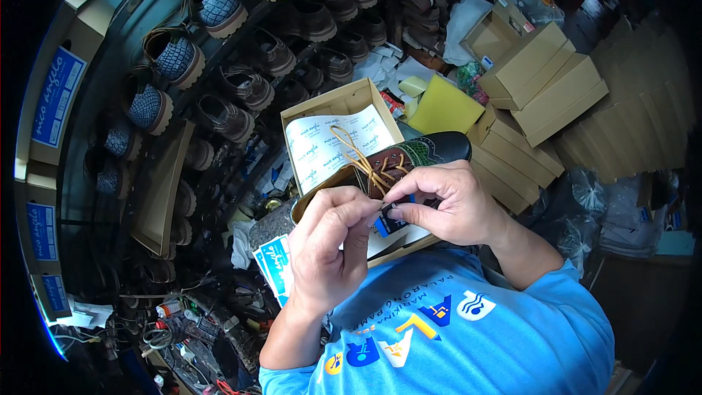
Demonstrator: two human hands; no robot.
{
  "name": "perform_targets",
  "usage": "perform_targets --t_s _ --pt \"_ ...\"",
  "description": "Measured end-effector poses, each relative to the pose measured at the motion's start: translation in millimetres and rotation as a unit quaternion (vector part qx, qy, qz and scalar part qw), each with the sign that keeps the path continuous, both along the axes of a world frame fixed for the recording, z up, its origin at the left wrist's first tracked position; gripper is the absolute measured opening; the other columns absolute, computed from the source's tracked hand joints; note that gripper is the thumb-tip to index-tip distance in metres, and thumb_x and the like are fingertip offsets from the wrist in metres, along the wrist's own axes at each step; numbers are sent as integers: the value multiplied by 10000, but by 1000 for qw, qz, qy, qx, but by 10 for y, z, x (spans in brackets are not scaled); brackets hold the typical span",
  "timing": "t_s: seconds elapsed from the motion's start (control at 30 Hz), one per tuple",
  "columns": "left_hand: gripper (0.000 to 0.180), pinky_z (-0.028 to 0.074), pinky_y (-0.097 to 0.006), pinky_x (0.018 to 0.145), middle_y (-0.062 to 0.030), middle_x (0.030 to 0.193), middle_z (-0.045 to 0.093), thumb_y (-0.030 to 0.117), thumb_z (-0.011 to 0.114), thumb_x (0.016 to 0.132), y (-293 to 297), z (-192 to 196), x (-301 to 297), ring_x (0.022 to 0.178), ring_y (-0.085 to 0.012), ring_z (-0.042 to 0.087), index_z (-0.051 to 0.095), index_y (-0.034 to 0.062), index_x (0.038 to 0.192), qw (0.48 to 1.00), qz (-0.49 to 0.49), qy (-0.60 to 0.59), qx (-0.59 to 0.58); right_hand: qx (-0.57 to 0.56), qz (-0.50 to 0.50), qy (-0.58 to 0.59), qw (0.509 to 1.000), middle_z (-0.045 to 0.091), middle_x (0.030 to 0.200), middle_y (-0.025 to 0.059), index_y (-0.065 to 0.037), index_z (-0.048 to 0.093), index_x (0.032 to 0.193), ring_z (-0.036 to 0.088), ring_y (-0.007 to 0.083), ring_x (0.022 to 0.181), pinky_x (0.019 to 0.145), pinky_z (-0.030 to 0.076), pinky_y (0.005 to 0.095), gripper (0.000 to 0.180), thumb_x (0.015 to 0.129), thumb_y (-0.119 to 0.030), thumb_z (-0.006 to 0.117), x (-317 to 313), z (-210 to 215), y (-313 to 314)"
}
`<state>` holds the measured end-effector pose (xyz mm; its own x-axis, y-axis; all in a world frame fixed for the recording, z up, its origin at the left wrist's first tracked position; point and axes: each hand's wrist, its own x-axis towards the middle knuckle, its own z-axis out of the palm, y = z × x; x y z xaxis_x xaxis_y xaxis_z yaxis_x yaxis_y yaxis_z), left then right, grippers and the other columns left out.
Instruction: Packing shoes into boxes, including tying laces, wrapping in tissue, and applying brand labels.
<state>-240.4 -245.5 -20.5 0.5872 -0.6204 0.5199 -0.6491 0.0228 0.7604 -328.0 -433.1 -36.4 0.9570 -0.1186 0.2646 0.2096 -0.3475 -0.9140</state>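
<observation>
A low shoe (pixel 420 155) with a black toe, green textured leather and a brown lacing panel lies across an open cardboard box (pixel 329 102). Its tan laces (pixel 357 155) stand up in loops over the panel. My left hand (pixel 330 240) and my right hand (pixel 447 201) meet just in front of the laces. Both are closed in a pinch, fingertips almost touching, on something small and thin that the fingers mostly hide. A small blue and dark tag (pixel 382 227) shows right below the fingertips. Printed white paper (pixel 314 143) lines the box.
Racks of dark brown shoes (pixel 274 51) and blue-patterned shoes (pixel 179 55) rise at the left. Stacked cardboard boxes (pixel 559 99) and a yellow sheet (pixel 446 104) lie at the back right. Blue and white cards (pixel 273 267) sit by my left wrist. Tangled clutter (pixel 194 333) fills the lower left.
</observation>
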Motion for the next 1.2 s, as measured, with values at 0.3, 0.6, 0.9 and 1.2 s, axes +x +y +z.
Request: perform_targets --t_s 0.3,0.6,0.9,1.2 --pt "292 536 -266 752 -141 941 690 -172 661 849 83 -34 -108 843 -167 669 648 -41 1109 999 32 -2 8 -57 -37 -113 991 712 813 107 -19 758 961 685 224 704 623 540 310 167 797 7 781 86 -56 76" --pt "371 524 -266 886 -164 1004 705 -160 629 902 46 -199 -116 969 -160 679 452 -18 1195 995 34 94 6 -40 -30 -134 990 720 891 96 -35 770 998 704 206 801 687 568 302 234 776 35 793 107 -87 66" --pt "374 526 -267 859 -172 1020 703 -138 619 924 39 -169 -117 966 -164 677 392 6 1183 994 29 107 17 -46 -29 -120 991 717 887 91 -27 776 984 705 202 798 676 566 295 219 775 35 794 115 -103 83" --pt "356 536 -268 837 -173 1027 656 -153 603 925 46 -230 -95 970 -175 678 371 23 1131 999 17 32 31 -15 -44 -65 997 722 805 104 -10 753 891 697 201 708 629 540 301 142 762 14 810 105 -56 74"
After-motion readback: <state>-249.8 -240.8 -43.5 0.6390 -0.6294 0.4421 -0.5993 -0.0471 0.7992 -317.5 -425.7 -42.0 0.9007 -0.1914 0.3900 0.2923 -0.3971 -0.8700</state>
